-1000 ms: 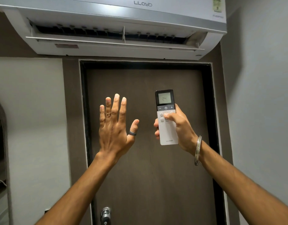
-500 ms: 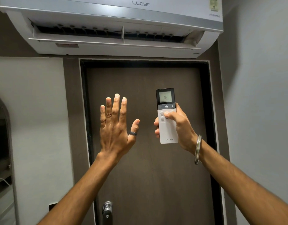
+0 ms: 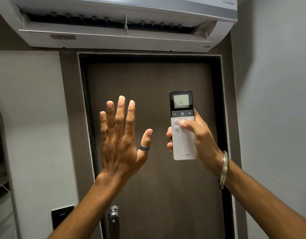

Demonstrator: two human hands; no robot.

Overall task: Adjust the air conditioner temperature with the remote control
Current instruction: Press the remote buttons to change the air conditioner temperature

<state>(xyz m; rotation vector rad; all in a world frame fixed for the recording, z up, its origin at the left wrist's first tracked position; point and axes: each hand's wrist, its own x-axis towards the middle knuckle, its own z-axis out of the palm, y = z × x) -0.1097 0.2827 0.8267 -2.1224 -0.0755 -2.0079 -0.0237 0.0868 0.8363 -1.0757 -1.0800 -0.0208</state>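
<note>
A white wall air conditioner [image 3: 114,40] hangs above the door, its louvre open. My right hand [image 3: 198,142] grips a slim white remote control [image 3: 183,147] upright, pointed at the unit. The remote's dark top screen reads 16, and my thumb rests on the small round buttons below the minus, power and plus row. My left hand [image 3: 119,138] is raised flat beside the remote, fingers spread, palm facing the door, holding nothing. A dark ring sits on its thumb.
A dark brown door [image 3: 157,187] in a black frame fills the middle, with a metal handle [image 3: 113,214] low down. A black wall switch [image 3: 62,216] sits to its left. Grey walls stand on both sides, the right wall close.
The remote's screen went from 24 to 16. The view has dipped slightly, so the air conditioner sits higher in frame. Both hands have stayed in nearly the same pose.
</note>
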